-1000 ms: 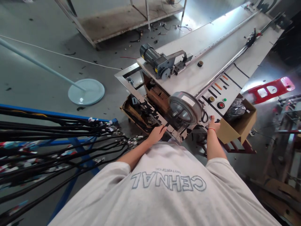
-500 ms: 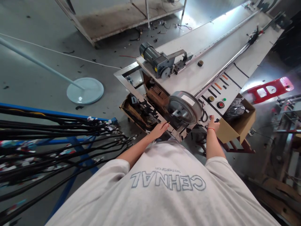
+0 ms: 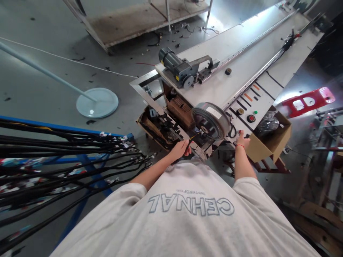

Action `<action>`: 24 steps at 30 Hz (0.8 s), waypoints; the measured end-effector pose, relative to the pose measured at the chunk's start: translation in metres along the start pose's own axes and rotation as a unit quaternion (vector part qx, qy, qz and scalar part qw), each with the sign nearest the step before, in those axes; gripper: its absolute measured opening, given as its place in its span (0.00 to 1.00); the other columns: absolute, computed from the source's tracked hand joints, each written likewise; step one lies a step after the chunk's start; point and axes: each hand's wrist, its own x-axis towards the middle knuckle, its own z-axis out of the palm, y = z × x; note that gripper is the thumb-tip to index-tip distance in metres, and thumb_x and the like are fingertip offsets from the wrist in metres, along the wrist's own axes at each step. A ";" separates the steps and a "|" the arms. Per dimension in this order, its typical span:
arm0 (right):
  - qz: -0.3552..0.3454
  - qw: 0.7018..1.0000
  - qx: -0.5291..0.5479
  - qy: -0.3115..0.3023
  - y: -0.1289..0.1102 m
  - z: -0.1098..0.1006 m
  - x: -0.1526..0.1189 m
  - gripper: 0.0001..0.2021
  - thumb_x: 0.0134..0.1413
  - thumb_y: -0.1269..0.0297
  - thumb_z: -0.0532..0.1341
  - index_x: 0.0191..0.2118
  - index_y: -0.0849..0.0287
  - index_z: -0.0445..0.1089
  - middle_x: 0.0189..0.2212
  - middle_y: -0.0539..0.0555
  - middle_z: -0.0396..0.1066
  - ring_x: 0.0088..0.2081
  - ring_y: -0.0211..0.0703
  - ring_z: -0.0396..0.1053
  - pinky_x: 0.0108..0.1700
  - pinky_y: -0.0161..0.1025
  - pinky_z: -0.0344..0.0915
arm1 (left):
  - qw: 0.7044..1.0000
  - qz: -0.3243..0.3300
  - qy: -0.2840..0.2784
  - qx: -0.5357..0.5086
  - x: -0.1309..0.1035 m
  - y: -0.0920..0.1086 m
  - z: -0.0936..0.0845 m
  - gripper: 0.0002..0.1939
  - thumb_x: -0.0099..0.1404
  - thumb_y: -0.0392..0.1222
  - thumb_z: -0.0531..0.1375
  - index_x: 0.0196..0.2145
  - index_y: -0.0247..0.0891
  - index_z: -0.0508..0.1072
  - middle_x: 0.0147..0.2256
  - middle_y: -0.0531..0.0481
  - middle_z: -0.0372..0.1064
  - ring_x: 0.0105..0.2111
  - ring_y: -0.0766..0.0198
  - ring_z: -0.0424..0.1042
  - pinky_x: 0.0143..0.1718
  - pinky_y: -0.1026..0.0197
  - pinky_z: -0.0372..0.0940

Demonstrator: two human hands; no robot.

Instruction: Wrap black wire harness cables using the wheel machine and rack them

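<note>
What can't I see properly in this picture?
In the head view:
Part of the wire: hidden by the left hand.
Whether the right hand presses the red button: too small.
Writing on the white label: too small.
Top of the pole: cut off by the left edge.

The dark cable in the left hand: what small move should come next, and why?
Perhaps ease the cable gently toward the middle of the wheel: the left hand grips it and it points there, while the right hand sits near the red button.
</note>
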 end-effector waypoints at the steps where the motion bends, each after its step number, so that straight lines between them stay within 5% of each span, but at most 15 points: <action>1: 0.001 1.000 0.002 -0.001 0.000 0.000 0.000 0.34 0.52 0.33 0.56 0.48 0.62 0.64 0.51 0.73 0.69 0.55 0.63 0.68 0.57 0.55 0.64 | 0.999 -0.018 -0.007 -0.035 -0.001 -0.001 0.001 0.32 0.68 0.65 0.47 0.46 0.31 0.71 0.22 0.51 0.68 0.18 0.68 0.63 0.21 0.65 0.58; 8: 0.001 1.000 0.010 0.005 -0.001 -0.001 -0.003 0.34 0.51 0.33 0.56 0.47 0.62 0.64 0.50 0.72 0.70 0.55 0.64 0.68 0.56 0.55 0.64 | 0.979 -0.109 -0.104 -0.137 -0.005 -0.008 -0.008 0.28 0.61 0.65 0.58 0.37 0.33 0.72 0.28 0.49 0.70 0.28 0.66 0.68 0.33 0.62 0.62; 16: -0.001 1.000 0.012 0.012 0.000 0.000 -0.002 0.33 0.51 0.34 0.57 0.47 0.62 0.64 0.49 0.72 0.70 0.55 0.64 0.68 0.56 0.56 0.64 | 0.994 -0.069 0.001 -0.086 -0.014 0.002 0.002 0.28 0.59 0.66 0.58 0.34 0.34 0.73 0.21 0.56 0.60 0.22 0.69 0.58 0.27 0.65 0.56; 24: -0.001 1.000 0.021 0.012 -0.002 -0.002 -0.005 0.32 0.52 0.34 0.57 0.46 0.61 0.64 0.50 0.71 0.70 0.55 0.63 0.68 0.56 0.56 0.64 | 0.982 -0.116 -0.046 -0.140 -0.012 -0.005 -0.008 0.29 0.61 0.65 0.58 0.39 0.32 0.73 0.26 0.51 0.67 0.23 0.68 0.63 0.24 0.65 0.55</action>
